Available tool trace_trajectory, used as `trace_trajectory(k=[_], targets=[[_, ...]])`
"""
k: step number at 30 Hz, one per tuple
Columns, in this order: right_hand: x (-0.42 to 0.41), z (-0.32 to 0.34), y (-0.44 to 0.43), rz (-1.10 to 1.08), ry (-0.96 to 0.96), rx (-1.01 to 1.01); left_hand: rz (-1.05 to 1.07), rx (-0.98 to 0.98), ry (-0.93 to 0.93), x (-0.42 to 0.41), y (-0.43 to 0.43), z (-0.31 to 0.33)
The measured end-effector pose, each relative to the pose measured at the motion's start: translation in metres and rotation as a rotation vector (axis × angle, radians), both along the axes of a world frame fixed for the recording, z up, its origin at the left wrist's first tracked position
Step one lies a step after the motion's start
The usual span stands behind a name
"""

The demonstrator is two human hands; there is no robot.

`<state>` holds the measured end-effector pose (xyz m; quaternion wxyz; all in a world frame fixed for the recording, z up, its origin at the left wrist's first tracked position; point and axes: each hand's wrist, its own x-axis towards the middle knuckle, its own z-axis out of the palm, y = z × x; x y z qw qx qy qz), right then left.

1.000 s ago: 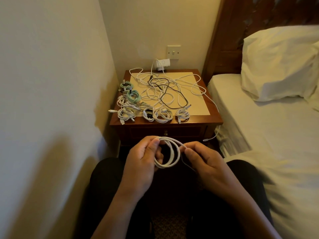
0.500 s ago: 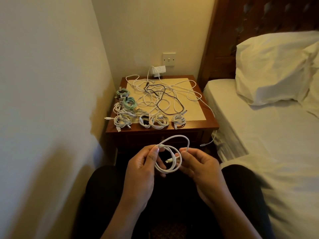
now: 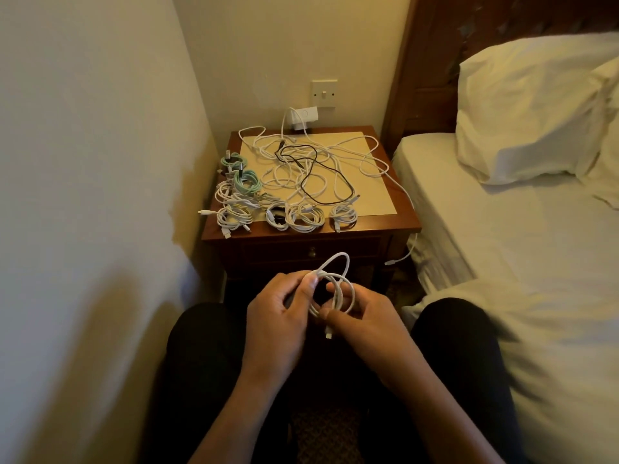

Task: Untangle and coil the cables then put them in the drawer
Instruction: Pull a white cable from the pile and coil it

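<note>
Since half a second ago the two hands have drawn closer together, and the plug (image 3: 329,333) of the white cable (image 3: 338,293) now hangs at 6 o'clock below the coil instead of lying across it. The left hand (image 3: 278,316) pinches the bunched loops between thumb and fingers. The right hand (image 3: 368,319) curls round the coil's 3 o'clock side. At 12 o'clock the counter (image 3: 402,226) carries tangled cables (image 3: 311,169) and coiled cables (image 3: 303,218), above the closed drawer (image 3: 284,254).

a bedroom: bed (image 3: 485,229) with pillow (image 3: 529,108) beside a wooden nightstand (image 3: 400,209).
</note>
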<state>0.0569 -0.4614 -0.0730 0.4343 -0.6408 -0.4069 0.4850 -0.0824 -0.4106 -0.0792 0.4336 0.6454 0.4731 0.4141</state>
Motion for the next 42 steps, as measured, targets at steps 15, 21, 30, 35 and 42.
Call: trace_trajectory(k=[15, 21, 30, 35, 42], targets=[[-0.001, 0.010, -0.021, 0.111, -0.443, 0.061, 0.321, -0.363, -0.352, -0.012, 0.042, 0.009], [0.003, -0.011, -0.017, -0.107, -0.546, 0.215, 0.179, -0.710, -0.743, 0.002, 0.011, 0.012], [-0.003, -0.012, -0.012, -0.355, 0.456, 0.177, 0.117, -0.730, -0.457, 0.003, -0.005, -0.009], [-0.006, -0.018, -0.014, -0.358, 0.320, 0.201, 0.048, -0.789, -0.616, 0.005, -0.007, -0.010], [0.001, -0.024, -0.015, -0.299, 0.208, 0.178, 0.060, -0.830, -0.734, 0.004, -0.007, -0.008]])
